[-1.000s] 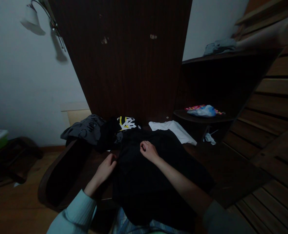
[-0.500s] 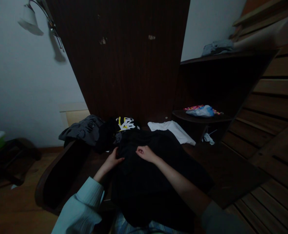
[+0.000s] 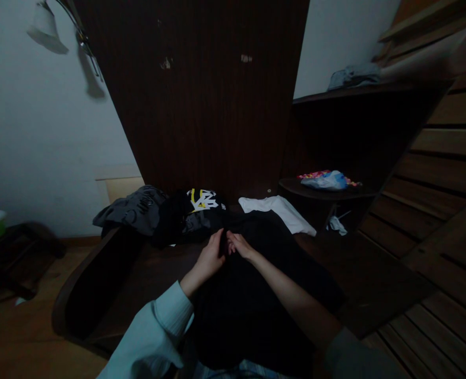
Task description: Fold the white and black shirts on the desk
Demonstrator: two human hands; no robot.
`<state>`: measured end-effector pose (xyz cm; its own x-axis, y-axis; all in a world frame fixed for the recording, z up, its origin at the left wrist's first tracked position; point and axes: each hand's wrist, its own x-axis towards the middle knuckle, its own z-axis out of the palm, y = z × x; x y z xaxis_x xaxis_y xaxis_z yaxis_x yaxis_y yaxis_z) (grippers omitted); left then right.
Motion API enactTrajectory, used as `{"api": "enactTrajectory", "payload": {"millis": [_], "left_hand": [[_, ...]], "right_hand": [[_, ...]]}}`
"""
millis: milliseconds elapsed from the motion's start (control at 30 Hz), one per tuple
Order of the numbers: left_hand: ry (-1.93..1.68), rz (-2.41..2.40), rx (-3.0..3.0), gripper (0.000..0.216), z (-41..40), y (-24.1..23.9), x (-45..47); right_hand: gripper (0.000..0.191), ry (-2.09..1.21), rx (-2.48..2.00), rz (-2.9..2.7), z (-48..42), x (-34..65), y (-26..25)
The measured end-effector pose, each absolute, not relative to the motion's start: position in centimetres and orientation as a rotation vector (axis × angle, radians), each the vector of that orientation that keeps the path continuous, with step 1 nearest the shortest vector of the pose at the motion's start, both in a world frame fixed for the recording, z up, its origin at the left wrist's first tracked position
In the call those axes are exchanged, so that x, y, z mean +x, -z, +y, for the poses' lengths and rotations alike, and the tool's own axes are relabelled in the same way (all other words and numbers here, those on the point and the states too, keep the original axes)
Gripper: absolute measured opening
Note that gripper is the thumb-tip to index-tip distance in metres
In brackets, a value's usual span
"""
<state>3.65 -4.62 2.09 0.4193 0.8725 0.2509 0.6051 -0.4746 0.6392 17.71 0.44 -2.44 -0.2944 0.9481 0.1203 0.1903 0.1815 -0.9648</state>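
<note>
Fingers of left hand (image 3: 210,258) and right hand (image 3: 241,245) — apart before — now together, pinching black garment (image 3: 256,300).

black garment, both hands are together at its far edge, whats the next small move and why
Probably draw that edge back toward the body, folding it over. The left hand and right hand meet at the far edge of the black garment, which lies spread toward the person, and the clothes pile beyond leaves little room there. The grip is too dark to judge.
</note>
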Motion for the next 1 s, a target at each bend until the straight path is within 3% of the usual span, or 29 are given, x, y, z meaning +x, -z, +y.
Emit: {"api": "enactTrajectory", "payload": {"millis": [300, 567, 833, 1000], "left_hand": [[-0.516, 1.458, 2.207, 0.073, -7.8, -0.9, 4.7], [0.093, 1.457, 2.535, 0.031, -11.4, -3.4, 3.8], [0.211, 1.523, 2.553, 0.061, -12.6, -3.2, 3.2], [0.198, 1.517, 2.534, 0.059, -13.7, -3.2, 2.7]], "right_hand": [[0.021, -1.218, -1.218, -1.479, 1.2, 17.5, 3.0], [0.019, -1.196, -1.257, -1.450, 1.6, 17.5, 3.3], [0.020, -1.227, -1.272, -1.444, 1.3, 17.2, 2.8], [0.020, -1.210, -1.274, -1.440, 1.5, 17.3, 3.0]]}}
